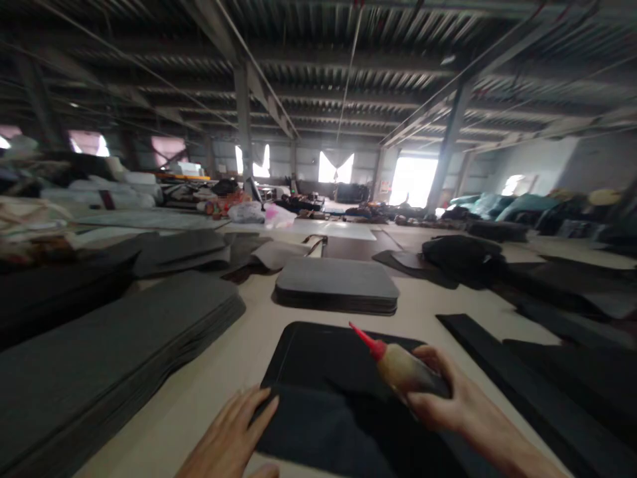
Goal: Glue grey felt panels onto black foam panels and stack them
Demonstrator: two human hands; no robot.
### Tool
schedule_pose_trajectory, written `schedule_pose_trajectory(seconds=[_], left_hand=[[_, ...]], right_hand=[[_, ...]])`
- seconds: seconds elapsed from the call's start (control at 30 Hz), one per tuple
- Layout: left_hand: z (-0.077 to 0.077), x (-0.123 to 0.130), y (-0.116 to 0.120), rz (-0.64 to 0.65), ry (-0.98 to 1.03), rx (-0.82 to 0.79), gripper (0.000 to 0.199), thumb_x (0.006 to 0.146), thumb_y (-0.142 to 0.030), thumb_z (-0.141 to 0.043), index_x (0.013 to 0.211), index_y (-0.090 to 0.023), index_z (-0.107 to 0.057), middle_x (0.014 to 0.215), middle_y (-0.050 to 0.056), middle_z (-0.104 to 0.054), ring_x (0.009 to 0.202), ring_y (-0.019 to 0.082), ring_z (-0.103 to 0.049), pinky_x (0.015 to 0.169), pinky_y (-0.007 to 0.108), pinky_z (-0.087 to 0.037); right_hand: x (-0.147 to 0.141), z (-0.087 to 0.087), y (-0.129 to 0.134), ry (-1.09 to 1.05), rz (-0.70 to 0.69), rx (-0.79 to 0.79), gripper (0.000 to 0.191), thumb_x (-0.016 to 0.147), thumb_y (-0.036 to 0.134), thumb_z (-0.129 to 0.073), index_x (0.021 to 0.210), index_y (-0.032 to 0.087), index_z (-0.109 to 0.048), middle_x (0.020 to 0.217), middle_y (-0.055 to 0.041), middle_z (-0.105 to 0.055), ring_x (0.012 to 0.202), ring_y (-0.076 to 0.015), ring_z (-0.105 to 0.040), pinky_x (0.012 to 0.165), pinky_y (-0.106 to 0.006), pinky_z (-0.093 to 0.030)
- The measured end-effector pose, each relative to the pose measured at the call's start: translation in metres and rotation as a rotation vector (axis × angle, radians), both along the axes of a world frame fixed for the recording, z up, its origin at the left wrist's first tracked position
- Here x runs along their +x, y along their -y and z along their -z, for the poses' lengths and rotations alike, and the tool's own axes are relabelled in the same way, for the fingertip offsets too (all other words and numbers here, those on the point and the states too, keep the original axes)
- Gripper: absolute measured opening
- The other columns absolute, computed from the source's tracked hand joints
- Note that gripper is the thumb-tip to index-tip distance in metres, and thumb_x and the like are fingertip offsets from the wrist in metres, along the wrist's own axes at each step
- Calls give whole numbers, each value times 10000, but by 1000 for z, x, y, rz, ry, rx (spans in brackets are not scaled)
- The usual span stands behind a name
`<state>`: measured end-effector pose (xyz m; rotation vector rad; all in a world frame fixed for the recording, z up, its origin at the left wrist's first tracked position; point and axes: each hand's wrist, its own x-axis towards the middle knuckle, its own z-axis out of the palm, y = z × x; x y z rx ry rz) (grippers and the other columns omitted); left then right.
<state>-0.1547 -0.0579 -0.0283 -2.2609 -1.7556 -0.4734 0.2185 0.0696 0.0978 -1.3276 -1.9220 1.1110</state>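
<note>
A dark panel with rounded corners (318, 352) lies on the pale table, its nearer part covered by a dark fabric piece (308, 418). My left hand (233, 431) rests at the left edge of that fabric, fingers stretched out, with the fingertips touching it. Wrapped round a yellowish squeeze bottle (398, 368) with a red pointed nozzle, my right hand (442, 392) holds it tilted above the panel's right side. The nozzle points up and to the left, away from the panel's surface.
Beyond the panel sits a stack of grey rounded pieces (336, 279). A long thick stack of dark sheets (124, 345) runs along the left. Dark strips (517, 378) lie on the right, with a black bundle (462, 255) behind them. Plastic bags (279, 216) are farther back.
</note>
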Motion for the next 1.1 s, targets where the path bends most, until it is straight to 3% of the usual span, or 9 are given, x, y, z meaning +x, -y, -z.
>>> schedule_pose_trajectory(seconds=[0.13,0.23,0.37,0.57,0.73,1.1], left_hand=[[-28,13,7,-81,177,-248,646,975,-474,-508,1530,-183,-350,1547,140,-427,1430,315,-396,1197,535,-331],[-31,16,2,-94,302,-279,624,999,-386,-477,1542,-153,-278,1545,148,-425,1438,270,-378,1224,504,-290],[-26,15,2,-76,398,-219,720,949,-260,-565,1556,-194,-182,1462,113,-514,1376,246,-440,1205,480,-323],[-22,14,1,-66,450,-177,849,901,-233,-644,1560,-226,-109,1445,113,-519,1351,268,-457,1167,502,-362],[-23,14,2,-89,476,-197,911,891,-254,-676,1565,-240,-62,1460,109,-511,1367,273,-444,1173,510,-350],[-25,15,2,-95,482,-210,861,891,-276,-686,1551,-230,-135,1474,112,-501,1377,283,-440,1174,514,-350]], right_hand=[[3,13,-6,79,0,17,580,702,578,-743,1166,271,-577,1038,-74,-701,882,-313,-683,678,-372,-593],[0,17,-11,55,63,31,595,624,690,-753,1079,322,-642,1021,-99,-714,835,-358,-696,601,-405,-609],[-24,10,-1,102,87,100,595,659,743,-675,1072,314,-658,1009,-105,-724,831,-358,-700,585,-398,-599],[-76,8,13,176,-155,224,468,772,619,-599,1048,243,-646,887,-47,-713,735,-253,-671,589,-320,-537],[-108,18,10,137,-338,348,306,843,451,-577,1031,218,-639,957,-41,-684,829,-221,-648,712,-320,-511],[-132,19,4,165,-447,419,215,848,355,-556,992,209,-619,964,-28,-632,857,-199,-593,769,-331,-454]])
